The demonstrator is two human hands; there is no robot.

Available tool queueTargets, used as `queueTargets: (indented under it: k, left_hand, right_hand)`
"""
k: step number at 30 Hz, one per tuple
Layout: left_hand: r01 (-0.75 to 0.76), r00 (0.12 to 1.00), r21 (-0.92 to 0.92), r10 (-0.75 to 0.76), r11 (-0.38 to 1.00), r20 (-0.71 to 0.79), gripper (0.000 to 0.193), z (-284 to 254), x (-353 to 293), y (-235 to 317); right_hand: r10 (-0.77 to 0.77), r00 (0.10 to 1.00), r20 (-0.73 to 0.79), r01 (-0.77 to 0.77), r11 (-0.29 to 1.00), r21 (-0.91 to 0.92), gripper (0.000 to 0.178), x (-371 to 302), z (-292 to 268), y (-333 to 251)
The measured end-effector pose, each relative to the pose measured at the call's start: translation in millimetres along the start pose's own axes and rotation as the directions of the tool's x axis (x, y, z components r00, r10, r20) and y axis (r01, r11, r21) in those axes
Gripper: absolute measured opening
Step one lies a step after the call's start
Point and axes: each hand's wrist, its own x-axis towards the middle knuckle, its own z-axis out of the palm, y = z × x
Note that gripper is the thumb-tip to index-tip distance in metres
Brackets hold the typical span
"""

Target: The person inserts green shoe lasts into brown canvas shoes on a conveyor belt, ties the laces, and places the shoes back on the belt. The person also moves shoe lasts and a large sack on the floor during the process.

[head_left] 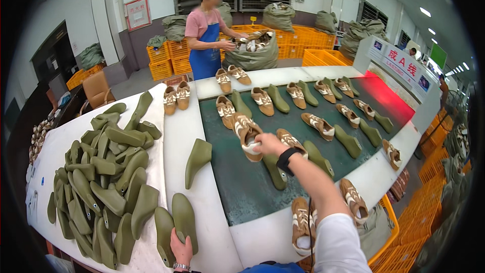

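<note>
My right hand (271,144) reaches over the dark green belt (227,172), closed on the heel of a brown-and-white sneaker (246,130). Under that forearm lie a second sneaker (290,140) and an olive-green shoe last (274,172). At the near edge, my left hand (182,248) has its fingers against the lower end of an olive shoe last (184,217); its grip is partly hidden. Another last (163,232) lies right beside it. A lone last (197,163) rests on the white border, left of the belt.
A large heap of shoe lasts (106,172) covers the white table at left. Sneakers paired with lasts stand in rows along the belt. Across from me, a person in a blue apron (204,53) handles a sack of shoes (252,55). Orange crates (414,217) stand at right.
</note>
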Motion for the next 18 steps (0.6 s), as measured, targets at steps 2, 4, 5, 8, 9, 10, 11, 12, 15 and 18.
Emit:
queueTargets:
  k: [2,4,5,8,9,10,11,12,15,18]
  left_hand:
    - [0.007,1.0,0.013,-0.007,1.0,0.004,0.063,-2,-1,5]
    - [0.002,0.998,0.067,-0.005,0.998,0.056,0.061,-7,-1,9]
    - [-0.005,0.999,0.079,0.001,0.997,0.049,0.06,-8,1,12]
    - [-0.006,0.999,0.124,0.0,0.992,0.048,0.059,-10,2,16]
    - [-0.009,0.999,0.12,0.004,0.993,0.041,0.059,-9,3,17]
    - [-0.012,0.999,0.115,0.008,0.993,0.036,0.059,-9,3,18]
    - [-0.015,0.999,0.112,0.011,0.994,0.035,0.059,-9,3,19]
    - [-0.003,0.999,0.099,-0.001,0.995,0.037,0.059,-9,3,20]
    - [0.042,0.998,0.066,-0.045,0.997,0.054,0.059,-11,2,24]
    - [0.087,0.992,0.029,-0.089,0.996,0.086,0.06,-13,2,27]
  right_hand:
    - [0.047,0.998,-0.042,-0.045,0.998,0.052,0.033,23,57,24]
    - [0.128,0.992,-0.012,-0.127,0.989,0.076,0.034,39,102,41]
    - [0.15,0.988,-0.048,-0.144,0.985,0.095,0.032,42,120,46]
    - [0.187,0.979,-0.076,-0.186,0.982,0.014,0.037,50,147,49]
    - [0.167,0.974,-0.156,-0.18,0.981,-0.069,0.039,50,153,43]
    - [0.156,0.966,-0.206,-0.19,0.969,-0.157,0.042,51,157,34]
    - [0.025,0.975,-0.219,-0.089,0.953,-0.29,0.049,59,159,21]
    - [-0.091,0.962,-0.258,0.022,0.966,-0.259,0.049,68,162,5]
    - [-0.517,0.832,-0.2,0.459,0.845,-0.274,0.056,96,181,-66]
    - [-0.659,0.752,0.002,0.62,0.706,-0.342,0.051,106,211,-136]
